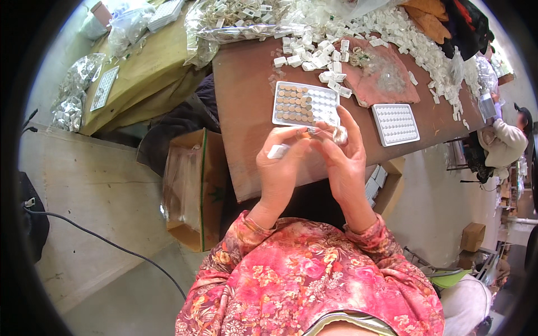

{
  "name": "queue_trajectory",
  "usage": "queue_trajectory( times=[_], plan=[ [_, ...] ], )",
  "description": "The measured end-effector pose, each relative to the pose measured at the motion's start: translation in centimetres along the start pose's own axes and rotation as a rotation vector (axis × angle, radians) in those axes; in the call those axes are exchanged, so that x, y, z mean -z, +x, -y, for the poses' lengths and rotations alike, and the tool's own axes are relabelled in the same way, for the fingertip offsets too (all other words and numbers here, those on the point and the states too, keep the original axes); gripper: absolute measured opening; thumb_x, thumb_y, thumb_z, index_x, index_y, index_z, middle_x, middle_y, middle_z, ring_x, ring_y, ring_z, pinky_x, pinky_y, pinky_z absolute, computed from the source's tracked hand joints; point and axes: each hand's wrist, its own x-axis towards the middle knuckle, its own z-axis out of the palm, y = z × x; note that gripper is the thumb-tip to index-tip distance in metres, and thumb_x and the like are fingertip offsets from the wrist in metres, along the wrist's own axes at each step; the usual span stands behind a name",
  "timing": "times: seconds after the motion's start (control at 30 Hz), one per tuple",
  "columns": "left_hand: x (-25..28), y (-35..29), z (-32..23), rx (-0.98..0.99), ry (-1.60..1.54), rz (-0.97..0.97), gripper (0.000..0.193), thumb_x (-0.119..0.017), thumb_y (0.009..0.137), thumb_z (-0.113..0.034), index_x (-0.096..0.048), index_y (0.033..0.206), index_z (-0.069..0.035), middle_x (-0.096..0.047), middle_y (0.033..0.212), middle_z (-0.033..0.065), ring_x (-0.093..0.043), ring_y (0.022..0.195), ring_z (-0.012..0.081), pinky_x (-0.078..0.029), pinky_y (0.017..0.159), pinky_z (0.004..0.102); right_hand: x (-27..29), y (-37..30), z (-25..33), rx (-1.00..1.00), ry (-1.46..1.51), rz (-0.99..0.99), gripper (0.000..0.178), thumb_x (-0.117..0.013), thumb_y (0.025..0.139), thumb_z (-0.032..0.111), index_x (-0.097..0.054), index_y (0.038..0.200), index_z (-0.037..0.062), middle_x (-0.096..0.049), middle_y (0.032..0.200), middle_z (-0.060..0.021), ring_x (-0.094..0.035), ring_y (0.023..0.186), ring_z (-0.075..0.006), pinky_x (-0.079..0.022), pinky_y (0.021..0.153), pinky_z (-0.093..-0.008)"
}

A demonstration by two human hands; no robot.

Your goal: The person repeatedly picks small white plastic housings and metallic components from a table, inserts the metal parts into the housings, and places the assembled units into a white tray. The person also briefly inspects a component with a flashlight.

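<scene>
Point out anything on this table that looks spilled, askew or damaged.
The small white pieces sprawl loosely across the table around the pink cloth, unlike the neat rows of brown discs in the tray. They look spilled, but may be heaped there. No damage is discernible.

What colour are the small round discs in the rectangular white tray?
The small round discs are light brown, clearest in the head view.

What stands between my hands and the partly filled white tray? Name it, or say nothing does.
Nothing visible does. Your left hand and right hand are at the near edge of the white tray, the right overlapping its corner in view. Loose white pieces lie beyond it.
</scene>
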Motion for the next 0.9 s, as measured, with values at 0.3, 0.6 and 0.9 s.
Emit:
queue_trajectory(
  times=[0.3, 0.6, 0.9],
  plan=[
    [0.8, 0.0, -0.8, -0.230, 0.357, 0.145, 0.026, -0.065, 0.080, 0.005, -0.067, 0.105, -0.002, -0.063, 0.100, 0.0057, -0.061, 0.086, 0.0129, -0.051, 0.075, 0.0260, 1.7, -0.1, 3.5, -0.294, 0.010, 0.167, 0.040, -0.060, 0.092, 0.019, -0.048, 0.126, 0.0029, -0.059, 0.100, -0.0061, -0.062, 0.089, -0.0157, -0.053, 0.076, -0.0289],
    [0.8, -0.2, -0.7, 0.283, -0.348, 0.184, 0.027, -0.057, 0.095, -0.012, -0.057, 0.117, 0.004, -0.060, 0.100, 0.0043, -0.054, 0.087, 0.0099, -0.044, 0.078, 0.0229, 1.3, -1.4, 2.0, -0.278, -0.118, 0.076, 0.016, -0.067, 0.086, 0.008, -0.060, 0.100, 0.0042, -0.061, 0.078, -0.0009, -0.061, 0.070, -0.0095, -0.049, 0.065, -0.0224],
    [1.2, 0.1, -1.9, 0.495, -0.342, 0.340, 0.027, -0.061, 0.094, -0.018, -0.060, 0.112, 0.002, -0.060, 0.089, -0.0017, -0.047, 0.068, 0.0010, -0.037, 0.055, 0.0140, 2.3, -0.1, 4.0, 0.220, -0.756, 0.287, 0.025, -0.072, 0.073, -0.007, -0.060, 0.095, -0.0008, -0.061, 0.094, -0.0048, -0.063, 0.089, -0.0123, -0.053, 0.081, -0.0259]
  ],
)
